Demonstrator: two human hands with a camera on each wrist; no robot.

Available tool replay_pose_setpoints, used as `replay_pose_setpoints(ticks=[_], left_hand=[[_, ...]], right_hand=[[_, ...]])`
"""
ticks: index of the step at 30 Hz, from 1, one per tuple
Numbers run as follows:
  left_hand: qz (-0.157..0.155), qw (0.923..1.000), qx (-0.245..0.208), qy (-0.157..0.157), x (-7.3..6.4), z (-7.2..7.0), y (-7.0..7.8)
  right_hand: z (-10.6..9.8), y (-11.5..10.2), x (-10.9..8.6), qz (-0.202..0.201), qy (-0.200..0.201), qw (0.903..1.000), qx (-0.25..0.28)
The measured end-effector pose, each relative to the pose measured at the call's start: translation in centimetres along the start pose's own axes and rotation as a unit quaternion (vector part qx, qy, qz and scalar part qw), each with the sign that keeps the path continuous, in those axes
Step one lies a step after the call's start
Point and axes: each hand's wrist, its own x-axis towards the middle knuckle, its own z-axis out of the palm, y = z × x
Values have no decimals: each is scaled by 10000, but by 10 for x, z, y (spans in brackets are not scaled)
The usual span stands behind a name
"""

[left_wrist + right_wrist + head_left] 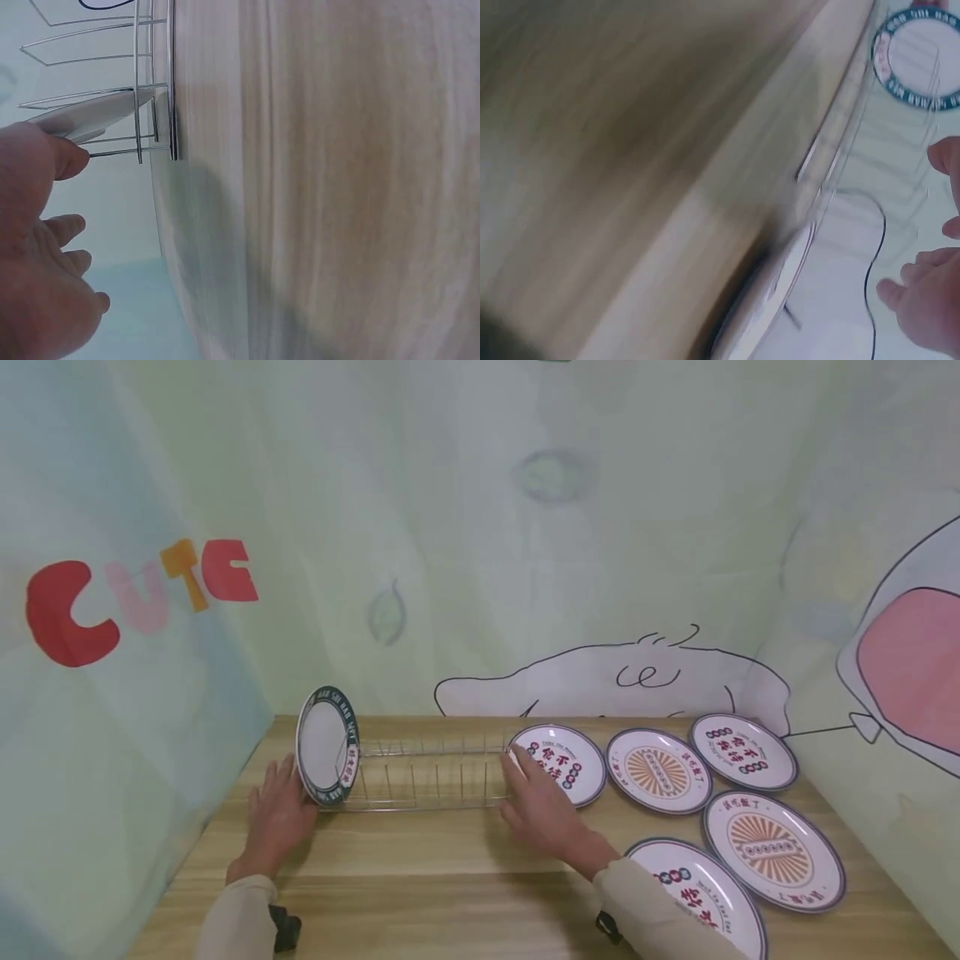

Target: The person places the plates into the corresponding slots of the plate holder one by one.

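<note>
A white plate with a dark green lettered rim [349, 758] stands upright in the left end of a wire dish rack [435, 810]. My left hand [279, 807] is at that plate's lower left; in the left wrist view its thumb [69, 159] is against or very close to the plate's edge [97, 112], with the other fingers loosely bent and apart from it. My right hand [546, 806] reaches to the rack's right end, fingers extended and holding nothing. It partly covers a flat plate with red characters [581, 764].
Right of the rack lie more plates: a sunburst plate [658, 772], a red-lettered plate [742, 752] behind it, a larger sunburst plate [776, 852], and another red-lettered plate [697, 893] beside my right forearm. A printed curtain [480, 568] encloses the wooden table [420, 893].
</note>
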Motion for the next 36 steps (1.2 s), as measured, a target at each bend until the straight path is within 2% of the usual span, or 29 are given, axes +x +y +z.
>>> replay_pose_setpoints(ticks=[2, 4, 8, 10, 12, 15, 18, 21, 24, 28, 30, 36], left_hand=[[5, 10000, -34, 7, 2, -3, 1], [2, 10000, -44, 62, 3, -6, 0], [26, 9996, -38, 287, 2, -14, -5], [39, 9992, -10, 399, -1, -18, -8], [80, 9984, 0, 559, -5, -20, -11], [196, 9952, -50, 959, -9, -23, -10], [473, 9857, -266, 1595, -7, -23, -3], [686, 9765, -554, 1966, -2, -23, 8], [609, 9756, -862, 1925, 0, -24, 20], [356, 9761, -1052, 1866, -2, -28, 30], [332, 9755, -1060, 1900, -4, -29, 31], [806, 9755, -411, 2007, -5, -31, 34]], right_hand=[[-5, 10, 0, 139, 104, 9998, -130], [-9, 21, -1, 323, 17, 9985, -436], [-5, 42, -4, 615, -776, 9888, -1117], [0, 48, -5, 630, -1134, 9834, -1269], [5, 53, -5, 578, -1295, 9812, -1308], [9, 57, -6, 414, -1277, 9817, -1353], [8, 60, -8, 224, -1198, 9797, -1590], [6, 67, -14, 80, -1168, 9717, -2050], [6, 72, -20, 26, -1129, 9680, -2240], [8, 75, -24, 15, -1062, 9721, -2090], [9, 74, -24, 15, -1027, 9731, -2060], [11, 70, -25, 106, -966, 9731, -2088]])
